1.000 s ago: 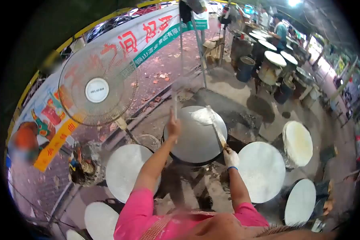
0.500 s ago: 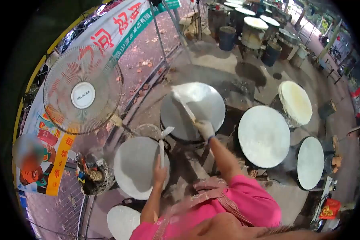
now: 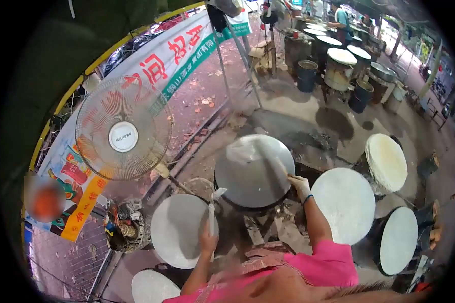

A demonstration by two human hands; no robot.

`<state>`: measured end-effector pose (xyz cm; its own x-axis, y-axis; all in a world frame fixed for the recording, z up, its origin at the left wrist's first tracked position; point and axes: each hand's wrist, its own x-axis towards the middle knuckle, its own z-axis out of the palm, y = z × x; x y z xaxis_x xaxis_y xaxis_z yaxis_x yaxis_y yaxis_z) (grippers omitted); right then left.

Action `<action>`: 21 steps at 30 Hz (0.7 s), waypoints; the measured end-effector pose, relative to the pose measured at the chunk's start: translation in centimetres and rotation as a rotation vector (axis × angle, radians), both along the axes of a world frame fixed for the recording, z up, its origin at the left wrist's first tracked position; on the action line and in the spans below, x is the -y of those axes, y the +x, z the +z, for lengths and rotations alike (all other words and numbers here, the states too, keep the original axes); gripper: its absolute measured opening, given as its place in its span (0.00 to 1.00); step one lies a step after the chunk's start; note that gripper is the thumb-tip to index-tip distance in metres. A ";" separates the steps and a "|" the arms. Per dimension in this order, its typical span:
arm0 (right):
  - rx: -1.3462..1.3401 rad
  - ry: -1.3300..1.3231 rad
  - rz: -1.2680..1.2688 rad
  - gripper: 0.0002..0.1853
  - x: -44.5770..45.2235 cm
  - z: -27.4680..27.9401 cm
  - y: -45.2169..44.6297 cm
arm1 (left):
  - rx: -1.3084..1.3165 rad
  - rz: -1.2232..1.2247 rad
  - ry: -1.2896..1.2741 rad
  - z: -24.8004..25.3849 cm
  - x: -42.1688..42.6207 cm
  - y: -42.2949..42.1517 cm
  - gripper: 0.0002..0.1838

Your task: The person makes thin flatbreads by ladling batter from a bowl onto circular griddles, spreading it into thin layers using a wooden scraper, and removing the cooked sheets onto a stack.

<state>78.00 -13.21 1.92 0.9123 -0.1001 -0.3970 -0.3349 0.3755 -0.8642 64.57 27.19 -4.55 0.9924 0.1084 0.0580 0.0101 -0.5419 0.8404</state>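
My right hand [image 3: 301,187], in a white glove, is closed round the handle of a long wooden spreader [image 3: 277,164], blurred by motion. The spreader reaches over the large round griddle [image 3: 242,184] in front of me, where a pale, wet-looking patch lies near the far edge. My left hand [image 3: 206,240] is bare and wrapped round a pale scraper [image 3: 212,214], its small flat blade pointing up and away. That hand is above a second round griddle [image 3: 177,232], which has a smooth whitish surface and a shadow across it.
Right of me are white-topped round griddles [image 3: 343,206] and a stack of thin pale sheets [image 3: 385,163]. A standing fan [image 3: 124,135] is at the left, before a printed banner [image 3: 159,68]. Several drum stoves [image 3: 340,68] and a person [image 3: 342,25] are farther back.
My right hand has swung right and toward me, carrying the spreader from the griddle's far left side. My left hand still grips the scraper. The view has tilted, showing more of the background.
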 end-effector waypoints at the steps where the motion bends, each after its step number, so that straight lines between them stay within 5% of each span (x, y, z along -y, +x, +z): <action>1: -0.042 0.025 -0.069 0.11 0.1 2.7 -0.7 | -0.212 0.092 -0.108 1.9 1.2 0.1 0.36; 3: 0.000 -0.004 0.089 0.07 -0.9 -7.6 2.6 | -0.476 0.213 -0.270 5.6 3.2 0.0 0.37; 7: 0.534 -0.283 0.290 0.08 0.2 -8.2 2.7 | -0.299 0.212 -0.322 0.6 2.6 -3.2 0.39; 9: -0.117 -0.101 0.445 0.11 3.9 -0.8 2.8 | -0.294 0.240 -0.349 1.6 2.9 -4.9 0.39; 11: -0.081 -0.180 0.362 0.09 5.3 -1.7 5.8 | -0.328 0.284 -0.392 2.8 3.4 -6.2 0.38; 13: 0.319 -0.324 0.485 0.09 4.5 -8.0 8.3 | -0.380 0.336 -0.381 2.6 3.9 -7.2 0.38; 15: 0.084 -0.189 0.476 0.10 2.6 -7.0 7.5 | -0.474 0.403 -0.354 2.9 4.2 -8.1 0.37; 18: 0.181 -0.236 0.602 0.11 5.0 -7.4 6.3 | -0.632 0.491 -0.325 6.9 6.5 -8.1 0.36; 21: -0.080 -0.077 0.466 0.11 6.6 -3.0 8.8 | -0.455 0.440 -0.200 3.8 5.1 -10.5 0.35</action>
<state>86.79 -19.84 -1.11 0.8336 0.2808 -0.4757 -0.5194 0.1057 -0.8480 54.10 22.13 -0.80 0.7737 0.4748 -0.4195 0.5725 -0.2404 0.7839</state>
